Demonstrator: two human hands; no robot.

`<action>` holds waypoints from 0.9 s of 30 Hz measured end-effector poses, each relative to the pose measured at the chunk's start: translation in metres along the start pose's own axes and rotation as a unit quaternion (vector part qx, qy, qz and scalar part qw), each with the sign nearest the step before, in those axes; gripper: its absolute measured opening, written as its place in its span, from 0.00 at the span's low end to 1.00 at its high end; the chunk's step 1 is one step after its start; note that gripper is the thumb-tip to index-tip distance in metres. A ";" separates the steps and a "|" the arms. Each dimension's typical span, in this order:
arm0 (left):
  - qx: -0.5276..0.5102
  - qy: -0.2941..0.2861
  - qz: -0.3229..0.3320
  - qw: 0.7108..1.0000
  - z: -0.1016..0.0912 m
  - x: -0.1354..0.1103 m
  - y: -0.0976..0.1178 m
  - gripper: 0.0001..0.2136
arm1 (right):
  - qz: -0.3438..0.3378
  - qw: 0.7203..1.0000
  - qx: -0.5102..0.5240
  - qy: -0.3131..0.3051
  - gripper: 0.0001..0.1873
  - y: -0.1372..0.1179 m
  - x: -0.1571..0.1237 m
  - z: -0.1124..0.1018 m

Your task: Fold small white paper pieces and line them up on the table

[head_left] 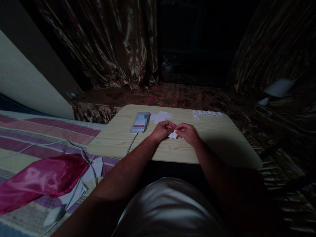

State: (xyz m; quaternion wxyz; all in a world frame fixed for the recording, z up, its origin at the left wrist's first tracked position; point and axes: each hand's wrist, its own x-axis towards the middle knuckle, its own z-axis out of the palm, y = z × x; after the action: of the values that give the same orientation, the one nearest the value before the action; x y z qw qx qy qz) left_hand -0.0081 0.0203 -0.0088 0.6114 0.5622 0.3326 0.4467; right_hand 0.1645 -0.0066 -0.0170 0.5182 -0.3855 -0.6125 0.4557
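A small piece of folded white paper (173, 134) is pinched between my two hands just above the wooden table (118, 144). My left hand (163, 130) grips it from the left with curled fingers. From the right, my right hand (187, 132) closes on it, and the fingertips of both hands nearly meet at its upper edge. Beyond my left hand lie some flat white paper sheets (161, 117), overlapping. Toward the back right edge of the table stands a row of small folded white paper pieces (207, 113), with a single one in front of the row.
A blurred-out phone-like device (140, 123) with a cable lies on the table's left. Left of the table, a striped bed holds a pink satin cloth (46, 177), white papers and a white charger (53, 215). A white lamp (278, 88) stands at far right; patterned curtains (128, 42) hang behind.
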 end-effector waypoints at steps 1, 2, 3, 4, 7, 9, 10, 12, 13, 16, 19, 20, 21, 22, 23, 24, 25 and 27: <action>0.001 -0.002 0.001 1.000 0.000 0.000 0.000 0.15 | 0.001 1.000 0.003 -0.005 0.10 -0.001 0.000 0.000; 0.004 -0.005 0.002 1.000 0.000 0.000 0.000 0.15 | 0.004 1.000 0.004 -0.009 0.11 -0.001 0.000 -0.001; 0.007 -0.008 0.003 1.000 -0.001 0.000 0.000 0.15 | 0.007 1.000 0.004 -0.013 0.12 -0.002 -0.001 -0.002; 0.011 -0.011 0.003 1.000 -0.001 0.000 0.000 0.15 | 0.010 1.000 0.002 -0.017 0.12 -0.003 -0.001 -0.002; 0.018 -0.023 -0.004 1.000 -0.001 -0.001 0.003 0.17 | 0.020 0.999 -0.005 -0.036 0.13 -0.003 0.000 -0.006; 0.026 -0.034 -0.009 0.999 -0.002 -0.002 0.004 0.17 | 0.028 0.998 -0.008 -0.055 0.13 -0.001 0.001 -0.009; 0.032 -0.040 -0.010 0.999 -0.002 -0.002 0.004 0.17 | 0.032 0.997 -0.010 -0.067 0.13 0.000 0.002 -0.011; 0.043 -0.056 -0.010 0.997 -0.003 -0.002 0.005 0.17 | 0.037 0.996 -0.016 -0.084 0.13 0.002 0.003 -0.013; 0.049 -0.064 -0.009 0.997 -0.004 -0.002 0.004 0.17 | 0.038 0.995 -0.018 -0.090 0.13 0.002 0.003 -0.014; 0.064 -0.087 -0.008 0.994 -0.006 -0.001 0.004 0.16 | 0.042 0.994 -0.016 -0.097 0.14 0.000 0.003 -0.015; 0.072 -0.096 -0.004 0.993 -0.007 -0.001 0.003 0.15 | 0.045 0.994 -0.009 -0.101 0.15 -0.002 0.003 -0.014; 0.074 -0.097 -0.002 0.993 -0.007 -0.001 0.003 0.15 | 0.045 0.994 -0.007 -0.103 0.15 -0.002 0.003 -0.014; 0.075 -0.097 -0.001 0.992 -0.007 -0.001 0.003 0.15 | 0.044 0.994 -0.007 -0.105 0.15 -0.002 0.003 -0.014; 0.076 -0.097 -0.001 0.992 -0.006 -0.001 0.003 0.15 | 0.044 0.993 -0.009 -0.106 0.15 -0.001 0.003 -0.014; 0.075 -0.097 -0.002 0.992 -0.006 -0.001 0.004 0.14 | 0.044 0.993 -0.011 -0.107 0.15 0.000 0.003 -0.014; 0.073 -0.098 -0.004 0.993 -0.006 -0.001 0.004 0.15 | 0.043 0.993 -0.014 -0.108 0.15 0.000 0.004 -0.014; 0.070 -0.098 -0.006 0.993 -0.006 -0.001 0.005 0.15 | 0.043 0.993 -0.015 -0.107 0.15 0.001 0.004 -0.015; 0.062 -0.098 -0.011 0.993 -0.005 -0.001 0.006 0.15 | 0.040 0.993 -0.017 -0.106 0.15 0.002 0.004 -0.015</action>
State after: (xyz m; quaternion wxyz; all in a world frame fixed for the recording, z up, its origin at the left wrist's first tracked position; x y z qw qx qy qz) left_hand -0.0146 0.0210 -0.0034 0.6098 0.6365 0.3040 0.3613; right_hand 0.1785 0.0005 -0.0174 0.4250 -0.3679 -0.6561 0.5036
